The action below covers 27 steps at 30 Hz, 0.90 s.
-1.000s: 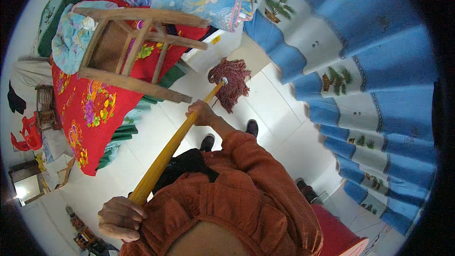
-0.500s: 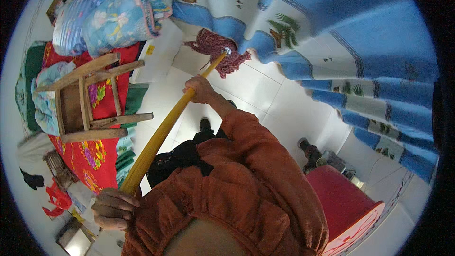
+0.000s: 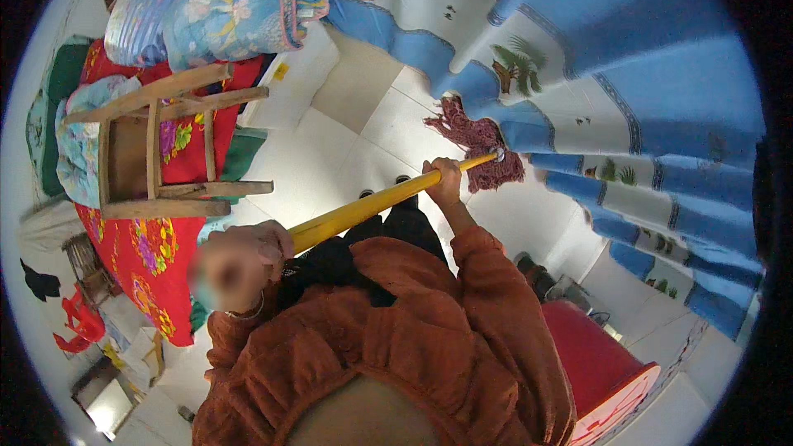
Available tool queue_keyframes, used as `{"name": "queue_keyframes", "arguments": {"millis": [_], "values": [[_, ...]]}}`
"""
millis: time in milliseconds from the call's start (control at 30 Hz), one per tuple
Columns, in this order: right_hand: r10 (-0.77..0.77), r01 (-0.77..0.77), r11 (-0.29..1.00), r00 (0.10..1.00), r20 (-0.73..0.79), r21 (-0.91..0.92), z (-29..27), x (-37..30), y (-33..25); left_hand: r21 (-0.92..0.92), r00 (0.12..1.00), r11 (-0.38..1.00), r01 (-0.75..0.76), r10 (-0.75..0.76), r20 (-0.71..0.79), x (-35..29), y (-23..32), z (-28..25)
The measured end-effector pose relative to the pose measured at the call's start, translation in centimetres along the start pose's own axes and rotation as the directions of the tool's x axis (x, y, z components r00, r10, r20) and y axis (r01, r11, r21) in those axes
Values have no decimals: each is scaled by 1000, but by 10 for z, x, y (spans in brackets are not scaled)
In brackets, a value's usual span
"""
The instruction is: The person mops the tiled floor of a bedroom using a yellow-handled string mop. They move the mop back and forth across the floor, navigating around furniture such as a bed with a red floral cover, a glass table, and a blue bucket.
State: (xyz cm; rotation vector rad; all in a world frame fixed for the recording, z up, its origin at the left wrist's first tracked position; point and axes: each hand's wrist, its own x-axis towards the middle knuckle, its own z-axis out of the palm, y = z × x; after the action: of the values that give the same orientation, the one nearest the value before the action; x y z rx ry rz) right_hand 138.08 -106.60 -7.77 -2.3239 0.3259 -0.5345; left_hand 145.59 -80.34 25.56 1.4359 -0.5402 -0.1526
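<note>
1. The pole of a mop point(image 3: 355, 213) is gripped by both hands, and it is held at a slant, running from the lower left up to the right.
2. By the right hand point(image 3: 443, 182) the yellow pole is clasped low down, near the mop head, with the fingers wrapped round it.
3. By the left hand point(image 3: 252, 258) the upper end of the pole is enclosed; part of this hand is blurred, so the placing of every finger cannot be told.
4. Both arms are covered by rust-brown sleeves point(image 3: 483, 272), and dark trousers point(image 3: 413, 223) are seen below the pole.
5. The maroon strands of the mop head point(image 3: 471, 136) are spread on the pale tiled floor point(image 3: 339, 149), just beside the lower edge of a blue and white curtain point(image 3: 661, 41) printed with potted plants; whether the two touch cannot be told.
6. To the left, a bed is covered by a red flowered cloth point(image 3: 149, 248), on which a wooden stool point(image 3: 153, 157) is laid on its side, its legs pointed to the right.
7. Beyond the stool, a folded blue quilt point(image 3: 227, 21) is placed near a white box point(image 3: 301, 78).
8. At the lower right, a red drum-shaped object point(image 3: 591, 347) is seen beside the person.
</note>
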Motion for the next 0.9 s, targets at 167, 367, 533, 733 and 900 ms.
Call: {"name": "queue_keyframes", "arguments": {"millis": [167,367,533,733,900], "values": [[-177,182,979,983,-52,96,49,13,-35,82,997,995,-62,64,-30,-9,14,-38],[-272,277,928,961,-56,250,118,57,-101,239,972,964,116,-61,-226,-59,61,-91],[-376,322,871,923,81,372,165,105,-122,388,889,885,256,-57,-454,-89,59,-90],[-449,349,794,889,92,498,186,128,-115,709,791,353,610,-224,-569,-82,62,-75],[-408,268,865,868,284,424,155,113,-108,528,504,-804,275,-347,-791,-21,63,-38]]}}
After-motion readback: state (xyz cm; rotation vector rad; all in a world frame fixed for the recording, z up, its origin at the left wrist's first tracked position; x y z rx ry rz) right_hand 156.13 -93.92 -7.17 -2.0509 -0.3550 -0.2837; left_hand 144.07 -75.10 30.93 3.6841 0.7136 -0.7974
